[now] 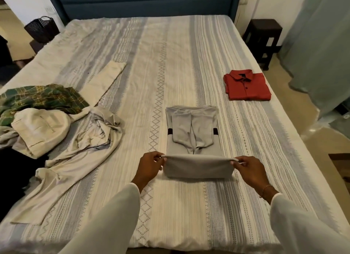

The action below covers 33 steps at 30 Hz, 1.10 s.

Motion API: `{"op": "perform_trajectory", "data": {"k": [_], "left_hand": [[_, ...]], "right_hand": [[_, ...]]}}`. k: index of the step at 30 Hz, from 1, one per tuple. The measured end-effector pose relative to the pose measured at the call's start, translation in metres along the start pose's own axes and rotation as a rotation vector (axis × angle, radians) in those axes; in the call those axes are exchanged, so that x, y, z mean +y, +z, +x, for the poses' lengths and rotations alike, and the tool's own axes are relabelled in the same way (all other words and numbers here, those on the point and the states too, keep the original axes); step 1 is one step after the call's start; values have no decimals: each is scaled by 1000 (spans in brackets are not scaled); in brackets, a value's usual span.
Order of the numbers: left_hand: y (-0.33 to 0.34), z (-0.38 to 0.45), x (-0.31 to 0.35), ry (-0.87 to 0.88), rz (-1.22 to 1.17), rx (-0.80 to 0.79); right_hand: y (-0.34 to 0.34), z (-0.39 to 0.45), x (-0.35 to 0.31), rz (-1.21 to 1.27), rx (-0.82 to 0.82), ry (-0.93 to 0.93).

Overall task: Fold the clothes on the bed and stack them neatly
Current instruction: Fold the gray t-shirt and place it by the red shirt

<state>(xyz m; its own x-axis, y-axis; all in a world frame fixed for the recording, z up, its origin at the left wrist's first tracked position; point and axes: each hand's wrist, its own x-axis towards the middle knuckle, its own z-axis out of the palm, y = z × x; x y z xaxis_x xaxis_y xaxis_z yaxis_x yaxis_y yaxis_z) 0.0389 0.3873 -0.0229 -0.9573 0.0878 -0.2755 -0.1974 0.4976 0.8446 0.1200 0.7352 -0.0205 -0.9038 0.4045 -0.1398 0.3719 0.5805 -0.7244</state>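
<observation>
Hands work at the near middle of the bed (pixel 189 45), on a grey shirt (pixel 192 128) that lies flat with its collar toward the headboard (pixel 147 1) and both sleeves folded inward across its back. The left hand (pixel 149 166) pinches the left corner of the shirt's bottom hem between thumb and fingers; the right hand (pixel 250 169) pinches the right corner the same way. Between them the hem is lifted off the cover and pulled taut, so the lower part of the shirt stands up as a raised flap, its fold line resting on the bed toward the near edge. Both arms wear white sleeves, and a thin bracelet (pixel 265 189) circles the right wrist.

Near the right edge of the bed lies a red shirt (pixel 247 85), folded, collar up and buttoned, well apart from the grey one. Along the left edge sits an unfolded heap: a green checked cloth (pixel 41 97), cream trousers (pixel 41 128) bunched over it with one leg stretched toward the headboard, and a beige shirt (pixel 79 151) sprawled crumpled toward the near left corner. A dark stool (pixel 263 39) stands on the floor beyond the right edge, and a dark basket (pixel 42 28) beyond the far left corner.
</observation>
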Motion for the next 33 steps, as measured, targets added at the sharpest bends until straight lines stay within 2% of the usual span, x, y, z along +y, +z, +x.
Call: {"op": "perform_trajectory", "data": {"k": [4, 12, 19, 25, 27, 30, 33], "left_hand": [[3, 54, 2, 42, 12, 36], [25, 138, -10, -19, 47, 44], [40, 180, -29, -97, 75, 71], [45, 187, -34, -58, 93, 139], [47, 182, -29, -19, 112, 166], [45, 161, -26, 149, 259, 84], [37, 124, -33, 511, 555, -121]], "right_hand": [[8, 48, -5, -13, 20, 13], [48, 129, 1, -45, 22, 92], [76, 160, 9, 44, 58, 156], [91, 171, 9, -2, 102, 151], [95, 164, 9, -205, 149, 53], [101, 135, 6, -582, 193, -310], [103, 97, 12, -690, -18, -594]]}}
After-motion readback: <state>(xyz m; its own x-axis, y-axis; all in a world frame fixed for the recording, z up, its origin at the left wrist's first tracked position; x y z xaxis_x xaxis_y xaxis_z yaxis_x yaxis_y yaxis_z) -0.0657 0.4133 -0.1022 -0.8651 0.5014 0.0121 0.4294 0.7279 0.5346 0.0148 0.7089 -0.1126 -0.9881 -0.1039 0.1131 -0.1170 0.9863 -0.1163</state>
